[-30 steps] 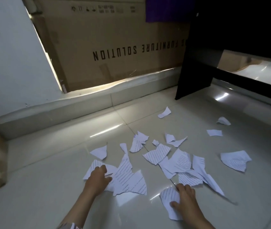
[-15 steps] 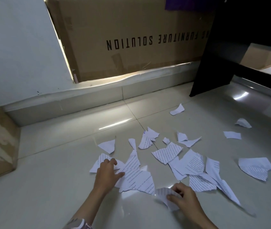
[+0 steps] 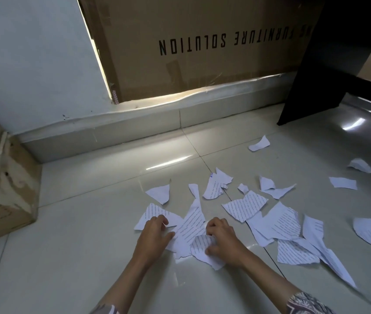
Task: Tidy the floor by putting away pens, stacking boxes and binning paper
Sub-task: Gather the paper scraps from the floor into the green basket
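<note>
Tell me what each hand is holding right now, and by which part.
The right hand grips a torn paper piece by its right edge. The left hand presses on the scraps; whether it grips one cannot be told.
</note>
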Demonstrator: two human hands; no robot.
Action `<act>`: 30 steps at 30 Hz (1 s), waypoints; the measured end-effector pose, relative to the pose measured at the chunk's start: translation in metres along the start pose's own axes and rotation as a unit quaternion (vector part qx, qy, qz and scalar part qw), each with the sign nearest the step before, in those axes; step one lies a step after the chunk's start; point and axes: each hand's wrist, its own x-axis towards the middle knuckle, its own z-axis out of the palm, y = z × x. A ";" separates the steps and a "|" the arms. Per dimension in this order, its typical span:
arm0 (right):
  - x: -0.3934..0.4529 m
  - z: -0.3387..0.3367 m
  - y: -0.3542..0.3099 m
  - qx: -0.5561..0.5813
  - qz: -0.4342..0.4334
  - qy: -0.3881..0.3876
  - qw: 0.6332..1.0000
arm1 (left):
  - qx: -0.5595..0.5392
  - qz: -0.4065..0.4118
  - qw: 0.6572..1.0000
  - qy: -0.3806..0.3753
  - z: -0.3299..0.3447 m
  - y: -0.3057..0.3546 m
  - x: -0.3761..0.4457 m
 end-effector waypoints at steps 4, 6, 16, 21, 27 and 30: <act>0.003 -0.001 -0.002 0.008 0.008 -0.022 1.000 | -0.008 -0.026 0.999 0.029 -0.009 -0.007 0.001; 0.001 -0.001 -0.003 0.054 -0.002 -0.022 0.998 | -0.011 -0.035 0.999 0.030 -0.011 -0.009 0.001; -0.029 -0.032 0.013 0.353 0.028 0.070 0.932 | 0.031 -0.045 0.998 -0.017 0.007 0.006 -0.002; -0.039 -0.055 0.023 0.446 0.078 0.125 0.883 | 0.087 -0.063 0.994 -0.032 0.020 0.019 -0.001; -0.044 -0.051 0.032 0.493 0.135 0.144 0.847 | 0.021 -0.103 0.990 -0.091 0.023 0.026 0.006; -0.045 -0.049 0.032 0.500 0.143 0.151 0.840 | -0.002 -0.090 0.989 -0.117 0.022 0.027 0.005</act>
